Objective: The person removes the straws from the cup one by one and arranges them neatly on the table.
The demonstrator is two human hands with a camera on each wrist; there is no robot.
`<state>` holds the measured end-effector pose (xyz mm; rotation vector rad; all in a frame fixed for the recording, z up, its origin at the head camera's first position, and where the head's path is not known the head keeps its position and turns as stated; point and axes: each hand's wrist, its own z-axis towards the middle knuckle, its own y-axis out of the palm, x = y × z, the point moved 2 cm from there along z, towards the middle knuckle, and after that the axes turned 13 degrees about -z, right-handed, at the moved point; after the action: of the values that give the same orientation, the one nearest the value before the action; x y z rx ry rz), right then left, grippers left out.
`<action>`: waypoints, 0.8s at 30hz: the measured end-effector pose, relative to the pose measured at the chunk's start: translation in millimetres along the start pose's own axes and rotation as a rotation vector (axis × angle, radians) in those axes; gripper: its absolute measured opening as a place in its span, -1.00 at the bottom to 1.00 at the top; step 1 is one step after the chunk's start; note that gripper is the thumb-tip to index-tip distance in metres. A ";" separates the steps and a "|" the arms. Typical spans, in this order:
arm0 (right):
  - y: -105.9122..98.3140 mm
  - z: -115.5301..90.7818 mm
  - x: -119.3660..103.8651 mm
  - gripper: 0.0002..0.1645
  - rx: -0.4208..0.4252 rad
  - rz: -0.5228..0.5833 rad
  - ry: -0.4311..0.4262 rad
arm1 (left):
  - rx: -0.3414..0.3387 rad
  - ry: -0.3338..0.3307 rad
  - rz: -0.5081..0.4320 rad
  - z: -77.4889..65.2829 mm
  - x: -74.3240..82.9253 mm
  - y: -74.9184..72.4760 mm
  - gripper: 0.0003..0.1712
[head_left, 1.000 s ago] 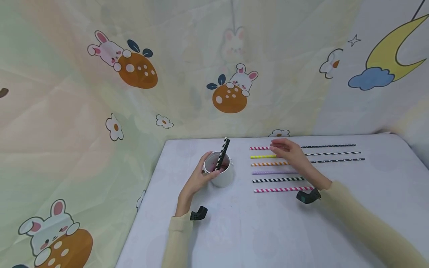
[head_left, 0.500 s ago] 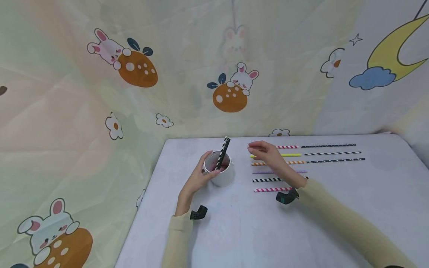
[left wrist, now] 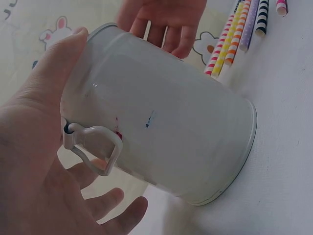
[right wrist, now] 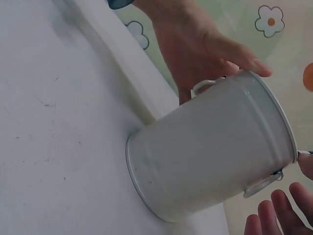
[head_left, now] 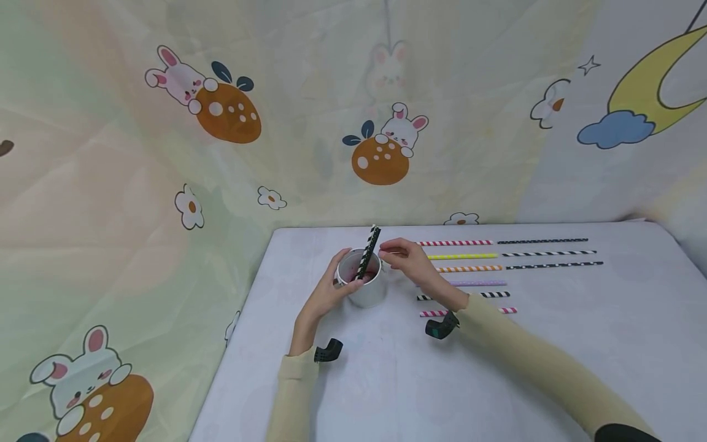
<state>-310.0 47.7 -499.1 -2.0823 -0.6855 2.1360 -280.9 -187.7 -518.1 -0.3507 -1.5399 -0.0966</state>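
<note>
A white metal bucket (head_left: 369, 296) with small side handles stands on the table, and a few black-and-white paper straws (head_left: 367, 253) lean out of it. My left hand (head_left: 324, 297) holds the bucket from the left, thumb at the rim, other fingers behind it in the left wrist view. Just right of the rim is my right hand (head_left: 411, 263), fingers loosely bent. In the right wrist view its fingers (right wrist: 281, 208) hang beside a handle, with the thumb near the rim; its fingertips are partly out of frame. I see nothing gripped in it.
To the right lie paper straws in rows: red-striped (head_left: 464, 243), yellow (head_left: 469, 256), orange-striped (head_left: 477, 269), purple (head_left: 483, 283), black-striped (head_left: 497, 294) and pink-striped (head_left: 508, 310). Several black-and-white straws (head_left: 544, 240) lie further right. A printed cloth backdrop (head_left: 309, 123) rises behind the table.
My right hand has moved left from above the straw rows to beside the bucket, uncovering more of the upper straws. The left hand and bucket have stayed put.
</note>
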 end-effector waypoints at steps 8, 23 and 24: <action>11.6 8.6 -3.5 -0.59 0.065 0.009 -0.016 | -0.004 -0.016 -0.016 -0.1 -0.8 0.5 -0.03; 20.0 9.5 -15.8 -0.65 0.106 0.011 -0.019 | -0.007 0.013 -0.016 -0.8 -0.6 0.2 -0.03; 20.0 9.4 -16.0 -0.65 0.104 0.010 -0.016 | -0.007 0.014 -0.016 -0.9 -0.5 0.3 -0.03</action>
<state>-313.0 21.6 -491.8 -2.0219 -0.5539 2.1463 -280.0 -187.8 -518.7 -0.3426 -1.5286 -0.1162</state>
